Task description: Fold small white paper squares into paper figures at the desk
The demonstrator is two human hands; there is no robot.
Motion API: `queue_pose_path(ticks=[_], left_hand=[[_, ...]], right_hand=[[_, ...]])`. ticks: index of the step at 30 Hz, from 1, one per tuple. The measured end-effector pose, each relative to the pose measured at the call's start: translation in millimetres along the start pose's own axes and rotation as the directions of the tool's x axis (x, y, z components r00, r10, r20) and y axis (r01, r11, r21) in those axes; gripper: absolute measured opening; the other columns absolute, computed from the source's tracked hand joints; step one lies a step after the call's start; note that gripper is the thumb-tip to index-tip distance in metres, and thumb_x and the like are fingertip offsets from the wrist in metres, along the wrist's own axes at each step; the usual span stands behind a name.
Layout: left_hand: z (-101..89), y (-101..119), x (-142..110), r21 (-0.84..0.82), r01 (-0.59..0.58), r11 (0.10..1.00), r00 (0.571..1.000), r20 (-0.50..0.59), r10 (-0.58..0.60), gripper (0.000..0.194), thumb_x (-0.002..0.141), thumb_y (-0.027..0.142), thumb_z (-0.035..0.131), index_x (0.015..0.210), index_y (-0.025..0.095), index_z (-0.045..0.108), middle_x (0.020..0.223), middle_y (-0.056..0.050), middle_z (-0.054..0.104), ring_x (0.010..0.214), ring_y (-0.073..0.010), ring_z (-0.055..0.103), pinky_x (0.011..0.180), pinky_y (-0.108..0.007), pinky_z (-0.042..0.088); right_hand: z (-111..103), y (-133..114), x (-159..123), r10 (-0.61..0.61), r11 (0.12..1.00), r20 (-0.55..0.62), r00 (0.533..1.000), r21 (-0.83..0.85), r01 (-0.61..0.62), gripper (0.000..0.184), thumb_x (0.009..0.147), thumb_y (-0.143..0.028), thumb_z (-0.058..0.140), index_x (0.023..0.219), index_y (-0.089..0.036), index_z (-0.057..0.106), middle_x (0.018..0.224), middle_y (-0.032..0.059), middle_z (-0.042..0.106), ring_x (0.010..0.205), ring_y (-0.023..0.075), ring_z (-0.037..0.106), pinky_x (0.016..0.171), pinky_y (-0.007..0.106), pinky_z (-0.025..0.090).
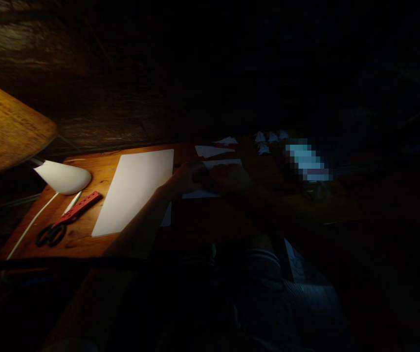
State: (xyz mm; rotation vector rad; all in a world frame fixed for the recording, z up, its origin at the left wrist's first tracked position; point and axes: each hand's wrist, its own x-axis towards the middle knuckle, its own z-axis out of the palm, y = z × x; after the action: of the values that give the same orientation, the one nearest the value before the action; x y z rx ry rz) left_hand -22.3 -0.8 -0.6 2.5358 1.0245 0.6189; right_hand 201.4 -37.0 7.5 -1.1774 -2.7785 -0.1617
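My left hand (pixel 189 177) is at the middle of the wooden table, fingers curled and drawn together at a white sheet of paper (pixel 200 194). Close beside it on the right, my right hand (pixel 232 177) is also bent over that sheet with its fingers closed. Deep shadow hides the fingertips and the exact grip. The sheet's far edge and lower left corner show around the hands. A larger stack of white paper (pixel 136 188) lies left of my left hand, partly behind my forearm.
A lamp with a yellow shade (pixel 8 122) and white base (pixel 65 177) stands at the left. Near it lie scissors (pixel 54 234) and a red perforated strip (pixel 81 208). Paper pieces (pixel 213 151) and small tree-shaped cutouts (pixel 263 147) lie behind; a blurred bright rectangle (pixel 308 160) glows right.
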Motion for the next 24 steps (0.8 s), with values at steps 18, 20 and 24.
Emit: queue_pose_path(ticks=[18,20,24], left_hand=[[9.7,-5,4,0.051,-0.161,0.986,0.985,-0.056,0.164,0.008,0.082,0.017,0.062,0.075,0.020,0.057,0.079,-0.002,0.064,0.082,-0.0183,0.064,0.075,-0.031,0.051],[10.0,-5,4,0.042,-0.155,0.987,0.986,-0.062,0.158,0.010,0.082,0.018,0.063,0.074,0.020,0.057,0.079,-0.002,0.064,0.080,-0.0176,0.064,0.074,-0.030,0.052],[10.0,-6,3,0.022,-0.168,0.986,0.983,-0.066,0.169,0.008,0.083,0.018,0.063,0.075,0.020,0.059,0.083,-0.003,0.067,0.081,-0.0171,0.065,0.074,-0.030,0.053]], right_hand=[[31,24,-10,0.050,0.895,-0.186,0.981,0.445,0.038,0.015,0.089,-0.019,0.065,0.101,-0.014,0.072,0.104,0.0120,0.071,0.092,0.0222,0.063,0.080,0.031,0.046],[31,23,-10,0.059,0.900,-0.193,0.979,0.435,0.031,0.015,0.090,-0.019,0.064,0.101,-0.016,0.073,0.105,0.0113,0.071,0.093,0.0222,0.063,0.080,0.031,0.046],[30,21,-11,0.054,0.912,-0.182,0.982,0.410,0.025,0.015,0.091,-0.018,0.064,0.102,-0.017,0.075,0.107,0.0097,0.071,0.094,0.0210,0.063,0.078,0.030,0.044]])
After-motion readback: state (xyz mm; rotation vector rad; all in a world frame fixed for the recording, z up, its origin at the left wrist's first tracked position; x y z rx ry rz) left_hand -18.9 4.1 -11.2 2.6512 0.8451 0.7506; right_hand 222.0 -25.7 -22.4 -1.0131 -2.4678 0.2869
